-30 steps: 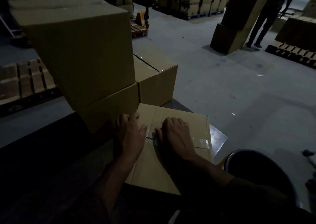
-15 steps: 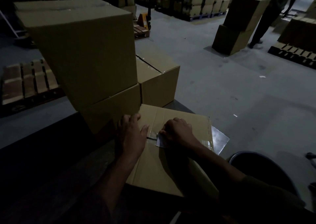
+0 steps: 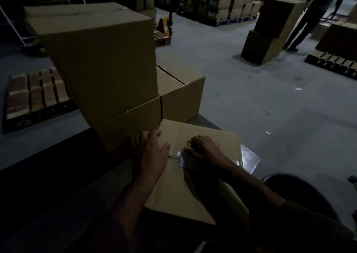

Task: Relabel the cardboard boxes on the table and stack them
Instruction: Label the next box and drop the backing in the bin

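Your left hand [image 3: 149,152] lies flat with fingers spread on the top of the cardboard box [image 3: 193,177] in front of you, steadying it, while your right hand [image 3: 203,149] has its fingers curled down on the upper edge of the label [image 3: 186,161], a pale sheet lying on the box top just right of the strip of clear tape [image 3: 174,153] along the seam; whether you are pinching the label's edge or only pressing it is hard to tell in this dim light. If you are peeling it, pulling fast or at a steep angle could tear the paper or lift the cardboard's skin with it, and the tape next to it may come up too. The box you are working on overhangs the shiny corner of the table [image 3: 249,160] on its right side, so a hard sideways tug without the left hand's weight could slide it toward that edge. Left of this box, the stack of large cartons [image 3: 100,63] stands close to your left hand and looks tilted in this wide view; a bump could shift it. Any print on the label is unreadable, your right fingertips are hidden under the knuckles, and the box's near edge is lost in shadow behind your forearms
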A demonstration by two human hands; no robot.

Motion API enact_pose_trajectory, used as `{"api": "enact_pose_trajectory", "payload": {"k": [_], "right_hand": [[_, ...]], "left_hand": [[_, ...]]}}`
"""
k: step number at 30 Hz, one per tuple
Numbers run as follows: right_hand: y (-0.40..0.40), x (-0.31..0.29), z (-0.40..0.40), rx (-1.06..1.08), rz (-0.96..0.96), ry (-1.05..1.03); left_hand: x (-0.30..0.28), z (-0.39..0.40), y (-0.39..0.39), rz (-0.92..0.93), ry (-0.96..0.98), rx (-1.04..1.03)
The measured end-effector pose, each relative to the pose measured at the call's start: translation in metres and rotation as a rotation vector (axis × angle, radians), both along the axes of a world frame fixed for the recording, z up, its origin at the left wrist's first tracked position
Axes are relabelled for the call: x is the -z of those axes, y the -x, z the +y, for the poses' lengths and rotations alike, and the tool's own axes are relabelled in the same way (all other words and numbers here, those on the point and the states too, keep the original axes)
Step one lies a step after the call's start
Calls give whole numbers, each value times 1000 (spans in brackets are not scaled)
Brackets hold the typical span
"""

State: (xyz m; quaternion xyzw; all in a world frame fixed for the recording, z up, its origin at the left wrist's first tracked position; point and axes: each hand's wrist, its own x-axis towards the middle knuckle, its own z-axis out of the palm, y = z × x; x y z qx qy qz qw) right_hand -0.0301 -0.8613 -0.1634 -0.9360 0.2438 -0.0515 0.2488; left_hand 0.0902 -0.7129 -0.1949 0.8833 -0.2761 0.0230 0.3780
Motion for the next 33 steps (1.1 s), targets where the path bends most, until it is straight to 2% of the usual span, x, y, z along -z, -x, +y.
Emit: {"api": "enact_pose_trajectory", "payload": {"k": [6, 10, 16, 19, 22, 25, 30, 33], "right_hand": [[19, -10, -4, -98, -147, -322], [35, -22, -12, -146, -131, -534], [68, -35, -28, -209, -107, -572], [84, -44, -30, -324, -201, -646], [90, -48, -28, -399, -239, -663], [91, -46, -29, -434, -249, -714], [105, -46, -37, -212, -378, -1117], [108, -36, -36, -163, -455, -1121]], "left_hand": [[-2, 0, 1, 5, -6, -8], [-1, 0, -1, 7, -24, -5], [0, 0, -1, -23, -31, -3], [-7, -1, 10, -175, -91, -25], [-7, -4, 24, -436, -141, 163], [-3, -6, 22, -426, -169, 313], [-3, -7, 17, -363, -158, 287], [-5, -7, 18, -335, -165, 296]]}}
